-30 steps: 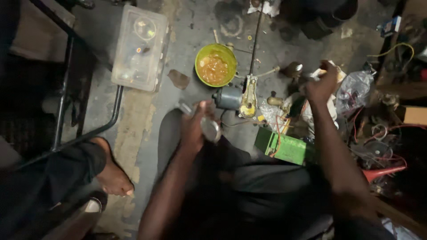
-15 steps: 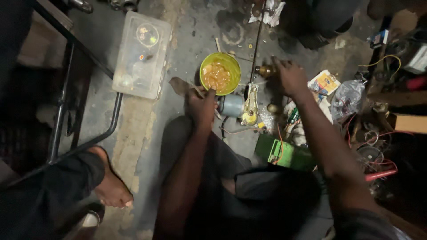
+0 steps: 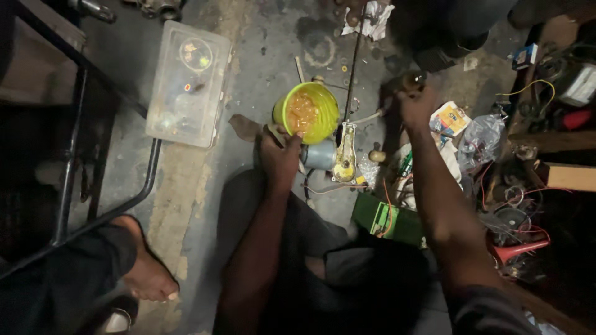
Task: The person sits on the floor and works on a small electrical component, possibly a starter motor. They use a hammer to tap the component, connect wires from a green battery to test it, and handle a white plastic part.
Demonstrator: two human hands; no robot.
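Resting at rim of yellow-green bowl (image 3: 308, 113), left hand (image 3: 280, 155) curled on small flat piece, grip partly hidden. Bowl sits on grey floor (image 3: 261, 56), orange bits inside. Right hand (image 3: 417, 105) clenched around small dark part (image 3: 412, 80) near thin rod (image 3: 354, 56). Grey motor (image 3: 320, 155) just beside left hand. Clear plastic box (image 3: 186, 84) well apart.

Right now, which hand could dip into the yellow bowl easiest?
Probably the left hand: it sits right by the yellow bowl, almost touching its rim. The right hand is farther off.
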